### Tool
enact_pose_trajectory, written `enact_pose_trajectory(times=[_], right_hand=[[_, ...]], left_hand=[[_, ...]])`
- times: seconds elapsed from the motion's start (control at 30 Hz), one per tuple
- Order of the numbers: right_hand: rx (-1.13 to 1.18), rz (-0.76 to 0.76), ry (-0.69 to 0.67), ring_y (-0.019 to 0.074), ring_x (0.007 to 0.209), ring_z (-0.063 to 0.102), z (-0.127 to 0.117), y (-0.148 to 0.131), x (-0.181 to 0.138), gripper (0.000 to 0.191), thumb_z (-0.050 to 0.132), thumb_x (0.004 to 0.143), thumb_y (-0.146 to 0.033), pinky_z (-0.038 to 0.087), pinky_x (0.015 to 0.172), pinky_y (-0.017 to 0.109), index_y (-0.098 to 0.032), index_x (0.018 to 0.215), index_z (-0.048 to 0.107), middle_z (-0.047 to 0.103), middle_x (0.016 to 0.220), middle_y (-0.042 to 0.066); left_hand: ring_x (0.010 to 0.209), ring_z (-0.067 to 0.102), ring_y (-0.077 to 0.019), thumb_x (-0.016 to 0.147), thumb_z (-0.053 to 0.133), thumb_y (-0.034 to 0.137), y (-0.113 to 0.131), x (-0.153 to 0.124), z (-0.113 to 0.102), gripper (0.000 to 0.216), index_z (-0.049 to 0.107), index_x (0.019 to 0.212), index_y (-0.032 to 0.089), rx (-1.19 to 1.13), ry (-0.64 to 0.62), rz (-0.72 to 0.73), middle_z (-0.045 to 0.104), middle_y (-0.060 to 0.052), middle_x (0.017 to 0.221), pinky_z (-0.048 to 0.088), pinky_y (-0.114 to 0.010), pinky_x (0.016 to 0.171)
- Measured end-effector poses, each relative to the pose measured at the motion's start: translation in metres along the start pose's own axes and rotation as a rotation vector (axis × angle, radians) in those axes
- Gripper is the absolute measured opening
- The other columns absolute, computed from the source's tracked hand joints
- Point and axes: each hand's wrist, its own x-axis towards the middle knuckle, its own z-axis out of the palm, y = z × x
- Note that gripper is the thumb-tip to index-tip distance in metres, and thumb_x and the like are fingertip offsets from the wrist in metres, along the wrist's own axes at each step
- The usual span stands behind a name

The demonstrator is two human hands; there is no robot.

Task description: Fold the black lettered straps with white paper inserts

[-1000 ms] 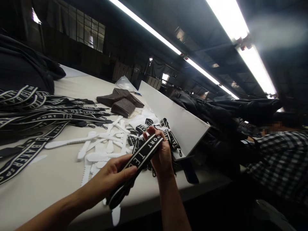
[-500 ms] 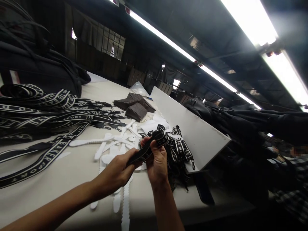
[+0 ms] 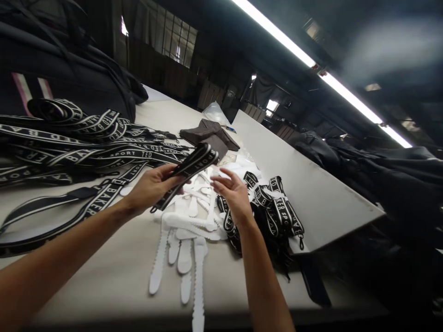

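Observation:
My left hand (image 3: 152, 186) grips a folded black strap (image 3: 188, 173) with white lettering, raised above the table. A small clip shows at the strap's lower end. To its right my right hand (image 3: 235, 193) is held with fingers apart and nothing in them. Beneath both hands lies a heap of white toothed strips (image 3: 187, 230). Just right of my right hand is a pile of folded lettered straps (image 3: 273, 212), some with white bands round them. Long loose straps (image 3: 86, 147) spread over the left of the table.
Dark brown folded pieces (image 3: 209, 133) and a clear plastic bag (image 3: 214, 113) lie farther back on the table (image 3: 104, 276). A large black bag (image 3: 79, 78) stands at the left. A white board (image 3: 304, 184) runs along the right, with dark material (image 3: 363, 161) beyond it.
Both hands were on the strap; my right hand has let go. My left hand has moved up and left with the folded strap. The camera view has shifted.

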Motion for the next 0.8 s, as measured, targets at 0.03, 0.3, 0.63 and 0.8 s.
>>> enact_pose_trajectory(times=[0.03, 0.3, 0.63, 0.8], right_hand=[[-0.121, 0.033, 0.037, 0.016, 0.084, 0.067, -0.008, 0.015, -0.003, 0.043, 0.084, 0.069, -0.031, 0.052, 0.081, 0.03, -0.018, 0.108, 0.072, 0.074, 0.089, 0.002], [-0.722, 0.182, -0.495, 0.0258, 0.106, 0.06, -0.008, 0.063, -0.06, 0.075, 0.096, 0.053, -0.042, 0.05, 0.094, 0.037, -0.028, 0.122, 0.07, 0.063, 0.115, 0.006], [-0.79, 0.156, -0.308, 0.0243, 0.106, 0.059, 0.0, 0.091, -0.047, 0.057, 0.089, 0.068, -0.029, 0.047, 0.099, 0.039, -0.029, 0.122, 0.07, 0.061, 0.11, 0.004], [-0.744, 0.074, -0.202, 0.024, 0.11, 0.057, 0.006, 0.101, -0.037, 0.038, 0.084, 0.075, -0.036, 0.043, 0.104, 0.04, -0.026, 0.111, 0.078, 0.059, 0.113, 0.005]], left_hand=[[0.07, 0.061, -0.0126, 0.081, 0.081, 0.048, -0.009, 0.001, -0.011, 0.045, 0.068, 0.107, 0.014, -0.029, 0.058, -0.052, 0.07, -0.001, 0.086, 0.049, -0.015, 0.056], [0.07, 0.064, -0.0122, 0.083, 0.081, 0.044, -0.027, 0.012, -0.051, 0.041, 0.064, 0.106, 0.015, -0.178, 0.217, -0.063, 0.071, 0.003, 0.083, 0.05, -0.015, 0.054], [0.068, 0.065, -0.0126, 0.084, 0.081, 0.043, -0.025, 0.009, -0.053, 0.039, 0.065, 0.103, 0.014, -0.222, 0.22, 0.022, 0.069, 0.003, 0.079, 0.051, -0.016, 0.056], [0.068, 0.065, -0.0125, 0.083, 0.081, 0.044, -0.026, 0.007, -0.051, 0.038, 0.066, 0.102, 0.015, -0.249, 0.191, 0.02, 0.07, 0.003, 0.08, 0.052, -0.017, 0.058]])
